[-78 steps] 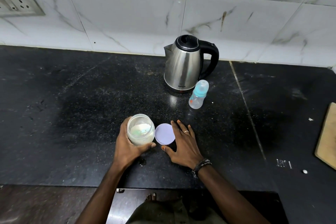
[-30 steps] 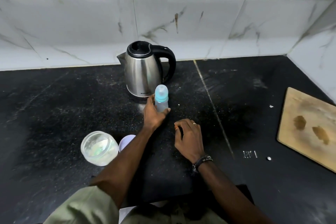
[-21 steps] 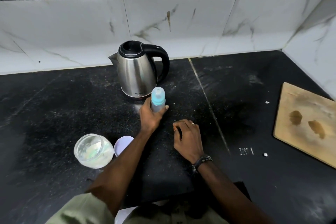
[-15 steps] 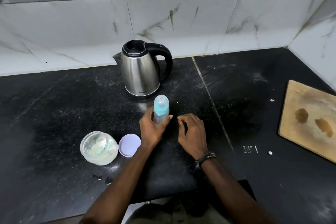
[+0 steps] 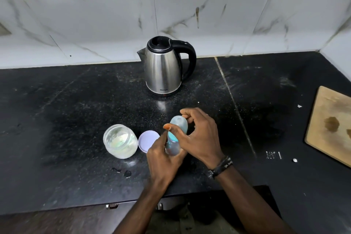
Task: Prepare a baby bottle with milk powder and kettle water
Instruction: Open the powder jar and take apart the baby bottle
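A small clear baby bottle [image 5: 175, 135] with a teal collar and a pale cap is held tilted above the black counter. My left hand [image 5: 163, 156] wraps its lower body from below. My right hand [image 5: 201, 137] curls over its cap end from the right, fingers touching the cap. An open glass jar of white milk powder [image 5: 120, 141] stands to the left, and its lilac lid [image 5: 147, 140] lies flat beside it. A steel kettle [image 5: 163, 68] with a black handle and closed lid stands at the back by the wall.
The black stone counter [image 5: 66, 112] runs left to right, with its front edge near my body. A wooden cutting board [image 5: 330, 125] lies at the right edge. White crumbs [image 5: 294, 160] and small dark droplets [image 5: 126, 173] dot the surface. A tiled wall rises behind.
My left hand took the bottle from beside the kettle and brought it toward me, lifted and tilted. My right hand left the counter and closed over the bottle's cap.
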The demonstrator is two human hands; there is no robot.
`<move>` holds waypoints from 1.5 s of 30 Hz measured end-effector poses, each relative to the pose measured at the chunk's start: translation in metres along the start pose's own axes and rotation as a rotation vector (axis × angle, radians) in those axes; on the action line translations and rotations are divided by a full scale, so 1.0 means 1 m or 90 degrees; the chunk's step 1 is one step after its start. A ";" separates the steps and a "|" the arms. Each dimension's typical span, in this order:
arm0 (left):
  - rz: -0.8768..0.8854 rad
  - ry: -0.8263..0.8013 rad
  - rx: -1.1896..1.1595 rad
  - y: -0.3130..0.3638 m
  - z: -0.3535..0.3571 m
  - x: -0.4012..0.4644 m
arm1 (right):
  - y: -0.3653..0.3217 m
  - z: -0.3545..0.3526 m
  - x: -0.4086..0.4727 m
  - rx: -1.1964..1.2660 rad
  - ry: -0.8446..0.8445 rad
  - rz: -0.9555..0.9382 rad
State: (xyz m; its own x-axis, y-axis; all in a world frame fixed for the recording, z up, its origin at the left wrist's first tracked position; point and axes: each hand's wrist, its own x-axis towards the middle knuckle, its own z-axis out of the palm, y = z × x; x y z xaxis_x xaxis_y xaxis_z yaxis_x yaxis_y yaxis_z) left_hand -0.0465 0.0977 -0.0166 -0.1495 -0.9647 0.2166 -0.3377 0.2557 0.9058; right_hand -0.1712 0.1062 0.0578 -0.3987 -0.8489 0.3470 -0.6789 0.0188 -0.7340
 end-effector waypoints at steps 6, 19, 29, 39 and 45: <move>0.048 0.038 0.110 0.006 -0.014 -0.008 | -0.026 0.001 -0.006 -0.230 0.021 0.017; 0.081 -0.062 0.058 0.011 -0.040 0.000 | -0.029 0.003 -0.005 -0.203 0.019 -0.092; -0.020 -0.168 -0.170 -0.008 -0.045 0.010 | -0.015 0.008 -0.003 0.070 0.007 -0.189; -0.038 -0.117 -0.184 -0.013 -0.048 0.011 | -0.006 0.002 -0.006 0.140 -0.021 -0.147; -0.058 -0.112 -0.187 -0.012 -0.048 0.008 | 0.007 -0.004 0.000 0.171 0.042 -0.132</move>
State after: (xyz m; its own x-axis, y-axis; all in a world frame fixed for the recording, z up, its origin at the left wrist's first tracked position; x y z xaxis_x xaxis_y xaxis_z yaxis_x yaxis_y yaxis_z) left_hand 0.0010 0.0843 -0.0083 -0.2979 -0.9506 0.0875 -0.0796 0.1161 0.9900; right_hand -0.1786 0.1079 0.0545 -0.3136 -0.7842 0.5354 -0.5672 -0.2975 -0.7680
